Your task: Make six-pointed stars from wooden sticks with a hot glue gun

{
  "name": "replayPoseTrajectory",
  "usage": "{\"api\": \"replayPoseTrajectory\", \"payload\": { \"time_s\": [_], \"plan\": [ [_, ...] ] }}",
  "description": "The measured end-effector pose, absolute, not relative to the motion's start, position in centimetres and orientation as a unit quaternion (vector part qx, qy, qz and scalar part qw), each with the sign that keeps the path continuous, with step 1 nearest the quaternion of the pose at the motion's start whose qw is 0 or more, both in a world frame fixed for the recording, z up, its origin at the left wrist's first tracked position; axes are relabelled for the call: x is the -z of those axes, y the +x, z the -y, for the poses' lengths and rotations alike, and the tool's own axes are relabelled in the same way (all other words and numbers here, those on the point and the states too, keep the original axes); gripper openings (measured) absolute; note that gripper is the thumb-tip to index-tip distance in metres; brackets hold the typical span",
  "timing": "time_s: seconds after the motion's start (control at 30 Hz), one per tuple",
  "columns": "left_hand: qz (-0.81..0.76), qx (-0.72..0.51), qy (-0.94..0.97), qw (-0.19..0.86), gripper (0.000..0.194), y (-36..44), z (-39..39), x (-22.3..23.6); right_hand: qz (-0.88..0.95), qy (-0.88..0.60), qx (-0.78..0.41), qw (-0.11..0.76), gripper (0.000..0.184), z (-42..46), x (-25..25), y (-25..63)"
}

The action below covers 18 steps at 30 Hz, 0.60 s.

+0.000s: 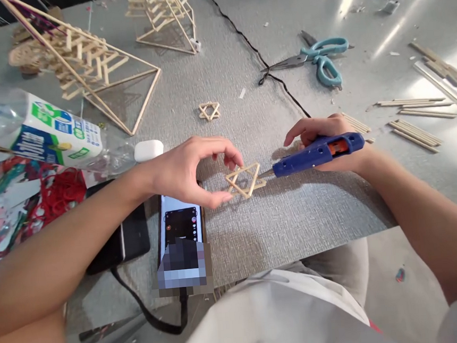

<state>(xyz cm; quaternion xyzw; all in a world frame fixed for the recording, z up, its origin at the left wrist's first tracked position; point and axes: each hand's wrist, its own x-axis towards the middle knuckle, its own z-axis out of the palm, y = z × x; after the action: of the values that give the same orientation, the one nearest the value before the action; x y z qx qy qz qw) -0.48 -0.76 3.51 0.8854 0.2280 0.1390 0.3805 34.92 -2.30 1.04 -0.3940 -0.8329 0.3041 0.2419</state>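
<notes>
My left hand (pixel 196 169) pinches a small six-pointed star made of thin wooden sticks (pixel 246 180), thumb and fingers closed on its left side, just above the grey table mat (pixel 257 222). My right hand (pixel 325 141) is wrapped round a blue hot glue gun (pixel 317 153). The gun's metal tip touches the star's right edge.
A second stick star (pixel 209 110) lies further back. Teal scissors (pixel 318 57) and a black cable (pixel 249 41) are at the back right, loose sticks (pixel 413 134) on the right. Stick pyramids (pixel 83 61) stand at the back left. A plastic bottle (pixel 45 134), white earbud case (pixel 148 149) and phone (pixel 179 229) lie left.
</notes>
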Motion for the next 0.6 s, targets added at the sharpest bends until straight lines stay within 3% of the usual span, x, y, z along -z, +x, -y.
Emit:
{"api": "replayPoseTrajectory", "payload": {
  "time_s": [0.6],
  "plan": [
    [-0.248,-0.114,0.877,0.395,0.037,-0.30,0.71,-3.68,0.843,-0.385,-0.305,0.217,0.025,2.26,-1.41,35.09]
  ]
}}
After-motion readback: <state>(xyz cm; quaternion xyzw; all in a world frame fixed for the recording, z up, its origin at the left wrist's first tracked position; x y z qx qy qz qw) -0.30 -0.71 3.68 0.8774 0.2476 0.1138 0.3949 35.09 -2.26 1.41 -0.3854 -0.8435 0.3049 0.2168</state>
